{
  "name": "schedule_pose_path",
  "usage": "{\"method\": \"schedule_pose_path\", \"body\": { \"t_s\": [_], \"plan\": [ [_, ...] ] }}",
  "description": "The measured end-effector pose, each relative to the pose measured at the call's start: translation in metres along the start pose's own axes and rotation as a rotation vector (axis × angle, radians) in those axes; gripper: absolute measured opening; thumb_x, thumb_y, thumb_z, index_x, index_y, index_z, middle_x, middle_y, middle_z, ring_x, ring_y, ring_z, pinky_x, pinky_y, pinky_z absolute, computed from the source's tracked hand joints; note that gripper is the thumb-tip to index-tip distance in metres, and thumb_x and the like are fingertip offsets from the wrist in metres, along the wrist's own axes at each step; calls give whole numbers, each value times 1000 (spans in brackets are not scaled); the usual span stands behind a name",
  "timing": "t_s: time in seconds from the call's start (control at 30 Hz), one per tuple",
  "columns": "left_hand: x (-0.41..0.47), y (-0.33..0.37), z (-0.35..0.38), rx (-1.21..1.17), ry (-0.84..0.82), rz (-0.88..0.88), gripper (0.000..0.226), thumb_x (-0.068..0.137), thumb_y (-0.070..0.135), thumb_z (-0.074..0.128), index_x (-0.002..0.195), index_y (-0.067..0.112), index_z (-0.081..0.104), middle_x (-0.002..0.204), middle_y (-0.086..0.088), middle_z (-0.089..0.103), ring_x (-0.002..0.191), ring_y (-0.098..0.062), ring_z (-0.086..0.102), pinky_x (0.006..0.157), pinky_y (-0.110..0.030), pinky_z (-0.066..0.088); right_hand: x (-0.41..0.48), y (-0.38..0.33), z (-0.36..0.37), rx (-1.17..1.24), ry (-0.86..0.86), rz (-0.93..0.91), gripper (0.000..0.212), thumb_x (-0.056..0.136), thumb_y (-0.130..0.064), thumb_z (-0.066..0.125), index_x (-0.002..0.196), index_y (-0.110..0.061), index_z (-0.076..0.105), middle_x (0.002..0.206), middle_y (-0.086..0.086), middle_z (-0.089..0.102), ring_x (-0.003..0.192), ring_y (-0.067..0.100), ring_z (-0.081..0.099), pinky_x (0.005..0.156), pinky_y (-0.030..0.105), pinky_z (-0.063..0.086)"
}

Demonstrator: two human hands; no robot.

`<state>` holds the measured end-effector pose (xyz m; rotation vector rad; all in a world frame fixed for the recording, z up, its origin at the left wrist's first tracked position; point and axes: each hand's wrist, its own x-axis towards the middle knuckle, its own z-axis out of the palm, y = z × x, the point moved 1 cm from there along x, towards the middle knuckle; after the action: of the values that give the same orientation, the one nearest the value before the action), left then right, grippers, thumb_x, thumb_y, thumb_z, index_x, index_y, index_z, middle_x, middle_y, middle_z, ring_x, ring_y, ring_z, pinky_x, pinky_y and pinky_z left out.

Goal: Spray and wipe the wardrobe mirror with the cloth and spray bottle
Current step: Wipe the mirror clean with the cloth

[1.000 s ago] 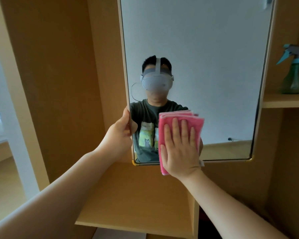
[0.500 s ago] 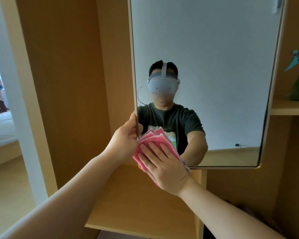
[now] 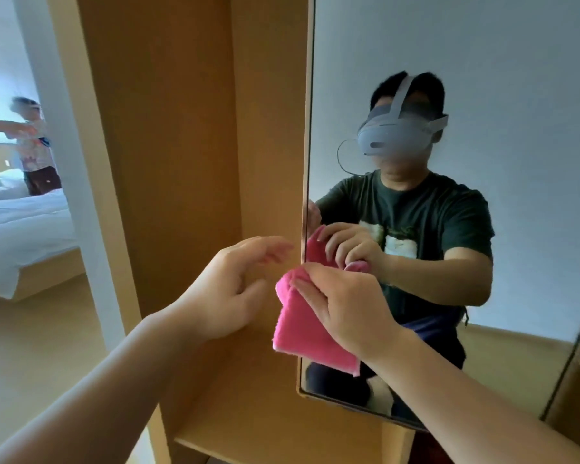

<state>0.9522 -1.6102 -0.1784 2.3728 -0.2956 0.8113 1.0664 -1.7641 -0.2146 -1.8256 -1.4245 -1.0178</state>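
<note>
The wardrobe mirror [image 3: 516,78] fills the right half of the head view, its left edge running down the middle. My right hand [image 3: 345,306] grips the folded pink cloth [image 3: 302,329] at the mirror's lower left edge, fingers curled over the cloth's top. My left hand [image 3: 235,283] hovers just left of the mirror edge, fingers relaxed and spread, touching nothing. The spray bottle is out of view.
Wooden wardrobe panels [image 3: 168,128] stand left of the mirror, with a wooden shelf [image 3: 255,413] below my hands. Through a doorway at the far left are a white bed [image 3: 17,226] and another person [image 3: 31,142].
My left hand has let go of the mirror's left edge and pulled back. My right hand moved the cloth left to the mirror's edge and now grips it. The view swung left.
</note>
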Motion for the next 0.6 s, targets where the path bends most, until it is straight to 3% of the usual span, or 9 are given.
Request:
{"method": "schedule_pose_path", "body": {
  "t_s": [0.13, 0.23, 0.3, 0.37, 0.43, 0.53, 0.6],
  "plan": [
    [58, 48, -65, 5, -121, -32, 53, 82, 14, 71, 130, 24, 51, 116, 12, 61, 112, -12, 57, 93, -31, 50, 103, -13, -66, 107, -31, 52, 37, 98, -39, 45, 92, -11, 69, 65, -2, 66, 54, 9, 60, 54, 22, 47],
    [109, 90, -117, 84, -111, -88, 58, 77, 32, 77, 129, 32, 50, 115, 19, 58, 110, -2, 55, 92, -26, 51, 177, -24, -117, 146, -34, 50, 32, 96, -37, 52, 92, -10, 68, 67, -2, 65, 55, 8, 58, 55, 15, 42],
    [142, 120, -152, 141, -75, -56, 44, 79, 29, 75, 119, 28, 58, 106, 16, 62, 100, -3, 59, 86, -25, 53, 225, -30, -150, 180, -55, 45, 30, 95, -38, 54, 97, -11, 67, 70, -4, 66, 58, 5, 59, 58, 12, 42],
    [173, 149, -188, 188, -19, -5, 19, 83, 21, 70, 100, 14, 65, 91, 6, 63, 84, -11, 60, 74, -34, 55, 266, -32, -184, 206, -130, 68, 38, 90, -50, 55, 105, -16, 62, 74, -9, 65, 61, 3, 61, 59, 12, 47],
    [196, 172, -217, 209, 40, -11, 13, 85, 20, 67, 85, 7, 62, 82, -2, 61, 76, -20, 59, 67, -43, 53, 295, -27, -214, 206, -265, 166, 52, 79, -62, 63, 117, -29, 52, 83, -17, 63, 71, 1, 63, 66, 14, 53],
    [214, 194, -239, 205, 134, -26, 14, 86, 20, 66, 85, 7, 63, 79, -3, 62, 74, -19, 60, 68, -44, 53, 310, -14, -246, 206, -378, 317, 46, 74, -40, 78, 112, -38, 52, 90, -15, 64, 81, 1, 62, 73, 25, 57],
    [217, 201, -240, 157, 169, -24, 8, 87, 19, 66, 88, 11, 64, 81, 0, 65, 74, -15, 62, 68, -41, 55, 311, -11, -258, 180, -280, 346, 30, 77, -27, 80, 96, -34, 58, 82, -9, 65, 76, 4, 61, 70, 26, 55]
  ]
}}
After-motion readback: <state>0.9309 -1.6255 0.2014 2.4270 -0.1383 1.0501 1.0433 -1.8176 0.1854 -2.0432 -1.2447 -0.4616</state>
